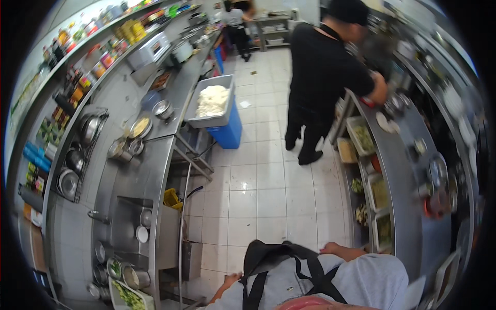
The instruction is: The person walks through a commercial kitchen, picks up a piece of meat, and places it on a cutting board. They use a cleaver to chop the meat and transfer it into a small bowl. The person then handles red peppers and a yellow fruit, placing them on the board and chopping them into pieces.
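Note:
My left hand (pixel 232 278) is low beside my body, at the left edge of the black apron (pixel 268 253) I wear over a grey shirt. On the other side my right hand (pixel 328 249) hangs forward, near the apron's right edge. Both hands are small in the head view, and their fingers are mostly hidden, so whether they hold anything does not show. To my left is a steel sink (pixel 129 217) with a white bowl (pixel 142 234) in it. Containers of food (pixel 382 232) sit on a shelf under the right counter.
A person in black (pixel 325 77) stands ahead at the right steel counter (pixel 403 170). A grey tub of white food (pixel 194 120) rests on a blue bin (pixel 227 132) beside the left counter. Another person (pixel 237 31) is at the far end. Wall shelves hold bottles and pans.

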A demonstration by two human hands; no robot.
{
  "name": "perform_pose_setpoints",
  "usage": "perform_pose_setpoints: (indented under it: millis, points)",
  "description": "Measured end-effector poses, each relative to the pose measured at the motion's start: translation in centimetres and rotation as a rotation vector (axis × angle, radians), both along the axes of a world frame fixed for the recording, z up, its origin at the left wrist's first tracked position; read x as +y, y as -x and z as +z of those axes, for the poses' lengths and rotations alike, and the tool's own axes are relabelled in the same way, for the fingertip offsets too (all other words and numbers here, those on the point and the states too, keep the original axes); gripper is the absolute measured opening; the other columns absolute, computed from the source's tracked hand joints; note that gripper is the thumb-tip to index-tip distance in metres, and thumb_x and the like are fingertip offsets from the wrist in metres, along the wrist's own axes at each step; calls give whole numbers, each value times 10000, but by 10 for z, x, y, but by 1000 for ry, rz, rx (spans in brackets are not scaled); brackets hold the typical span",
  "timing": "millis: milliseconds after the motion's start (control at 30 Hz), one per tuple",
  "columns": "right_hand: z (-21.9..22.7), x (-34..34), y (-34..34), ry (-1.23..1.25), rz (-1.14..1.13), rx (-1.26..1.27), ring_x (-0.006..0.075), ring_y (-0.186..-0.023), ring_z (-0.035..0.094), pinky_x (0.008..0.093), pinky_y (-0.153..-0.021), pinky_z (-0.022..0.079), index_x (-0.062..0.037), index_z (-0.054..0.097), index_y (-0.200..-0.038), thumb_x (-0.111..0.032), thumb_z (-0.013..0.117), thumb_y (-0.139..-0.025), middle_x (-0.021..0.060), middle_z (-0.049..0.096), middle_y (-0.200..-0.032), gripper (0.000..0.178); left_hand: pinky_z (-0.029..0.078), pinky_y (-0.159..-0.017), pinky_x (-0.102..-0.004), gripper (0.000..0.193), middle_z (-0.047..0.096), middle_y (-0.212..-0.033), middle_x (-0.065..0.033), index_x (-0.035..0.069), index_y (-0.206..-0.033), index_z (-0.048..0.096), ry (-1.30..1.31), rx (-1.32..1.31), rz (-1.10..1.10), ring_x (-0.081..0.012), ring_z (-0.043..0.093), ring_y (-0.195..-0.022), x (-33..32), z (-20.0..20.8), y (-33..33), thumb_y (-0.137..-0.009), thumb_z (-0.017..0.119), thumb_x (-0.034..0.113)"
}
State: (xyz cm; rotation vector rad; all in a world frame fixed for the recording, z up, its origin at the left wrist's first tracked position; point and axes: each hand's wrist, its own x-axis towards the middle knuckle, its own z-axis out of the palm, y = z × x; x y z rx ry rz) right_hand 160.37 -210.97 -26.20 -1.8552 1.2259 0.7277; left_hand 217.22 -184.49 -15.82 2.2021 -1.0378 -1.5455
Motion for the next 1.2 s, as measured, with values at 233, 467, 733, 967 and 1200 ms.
perform_pose_setpoints:
  millis: [233, 467, 733, 967, 1200]
  points:
    - [91, -385, -259, 213, -333, -246, 388, -1024, 771, 496, -892, 602, -23, 781, -1155, -612, 756, -905, 239, 794, -1115, 640, 480, -587, -483, 650, 645, -755, -80, 78, -855, 696, -146, 69, 220, -248, 575, -635, -124, -26, -18, -1090, 523, 660]
    - [155, -546, -350, 221, -234, -501, 423, -1105, 742, 477, -970, 582, -16, 769, -1182, -504, 759, -918, 264, 773, -1143, 554, 471, -578, -484, 668, 637, -743, -78, 81, -838, 697, -197, 22, -6, -251, 566, -632, -398, -14, -190, -1077, 535, 683]
    - [80, -701, -339, -67, -1134, -420, 207, -556, 658, 363, -472, 538, -60, 686, -901, -491, 784, -943, 83, 645, -730, 445, 283, -428, -337, 659, 419, -556, 3, 99, -1098, 704, -180, 510, 177, -141, 369, -419, -901, 82, -297, -1091, 484, 720]
    - [10, -958, -430, -237, -1233, -256, 236, -549, 631, 371, -423, 482, -22, 637, -866, -394, 703, -969, 141, 614, -754, 392, 317, -443, -323, 582, 456, -575, -15, 87, -1196, 702, -45, 786, 139, -152, 426, -455, -1165, 149, -232, -1123, 503, 629]
    - [194, -1360, -480, 107, -1376, -660, 159, -487, 453, 388, -460, 349, -132, 591, -671, -439, 650, -1036, 28, 520, -576, 481, 348, -474, -342, 570, 435, -573, -31, 41, -1183, 657, 41, 1076, 376, -177, 404, -454, -1296, 152, -262, -1151, 463, 575]
